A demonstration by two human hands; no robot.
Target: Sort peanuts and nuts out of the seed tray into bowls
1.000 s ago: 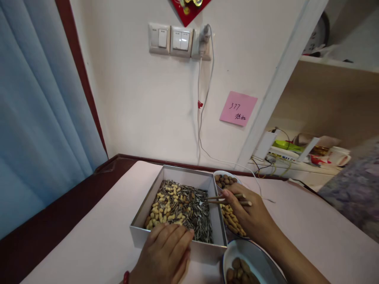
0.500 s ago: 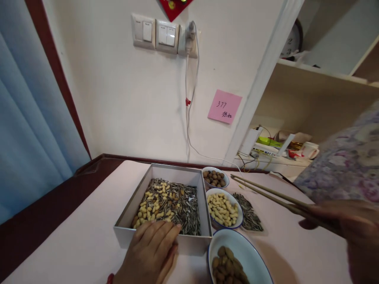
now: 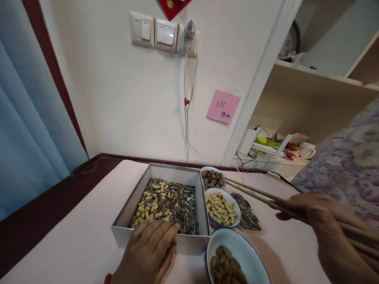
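My left hand point(image 3: 149, 250) lies over the near wall of a square, open box point(image 3: 191, 245), fingers together over the rim and thumb outside. Striped sunflower seeds point(image 3: 186, 215) and unshelled peanuts point(image 3: 145, 207) are mixed inside it. At the right, my right hand point(image 3: 328, 228) grips a pair of long chopsticks point(image 3: 254, 190). Their tips are at the right edge of the back bowl of round brown nuts point(image 3: 212, 178); I cannot tell whether they touch a nut. Beside the box is a bowl of peanuts point(image 3: 220, 209). A larger bowl nearer me holds brown, almond-shaped nuts point(image 3: 226, 264).
More sunflower seeds point(image 3: 245, 213) lie in a shallow clear tray right of the peanut bowl. A white cable point(image 3: 207, 157) runs down the wall to the table's back edge. Someone in flowered clothing point(image 3: 349, 157) is at the far right, by a shelf point(image 3: 319, 73).
My right hand has moved left with the chopsticks, bringing their tips to the bowl of round nuts. My left hand stays on the box rim. The view has shifted slightly.
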